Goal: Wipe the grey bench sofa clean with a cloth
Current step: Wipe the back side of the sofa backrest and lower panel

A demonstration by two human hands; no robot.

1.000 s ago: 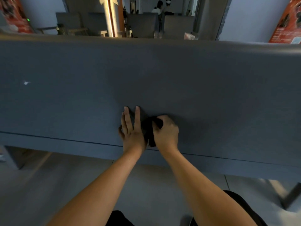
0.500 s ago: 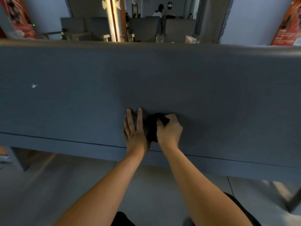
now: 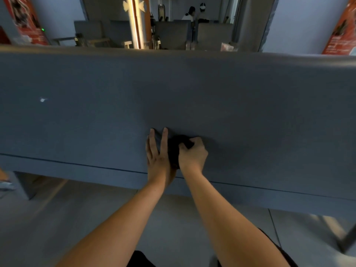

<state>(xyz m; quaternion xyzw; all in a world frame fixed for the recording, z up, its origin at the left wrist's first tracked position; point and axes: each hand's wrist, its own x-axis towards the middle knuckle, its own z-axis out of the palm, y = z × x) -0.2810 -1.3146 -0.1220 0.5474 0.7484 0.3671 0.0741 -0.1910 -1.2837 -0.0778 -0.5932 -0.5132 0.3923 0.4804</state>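
The grey bench sofa (image 3: pixel 250 112) fills the width of the head view, its flat cushion stretching left and right in front of me. A dark bunched cloth (image 3: pixel 174 149) lies on the cushion near its front edge. My right hand (image 3: pixel 193 155) is closed over the cloth's right side, fingers curled into it. My left hand (image 3: pixel 157 155) lies flat on the cushion right beside the cloth's left side, with two fingers stretched forward. Most of the cloth is hidden between the two hands.
A small white speck (image 3: pixel 42 99) sits on the cushion far to the left. Beyond the bench stand grey chairs (image 3: pixel 173 33), a lit pillar (image 3: pixel 134 22) and two people (image 3: pixel 194 14) far back. Grey floor (image 3: pixel 77 218) lies below the bench's front edge.
Both hands and the cloth have stayed at the same spot on the cushion; the right hand's fingers shifted slightly on the cloth. My view has tilted down a little.
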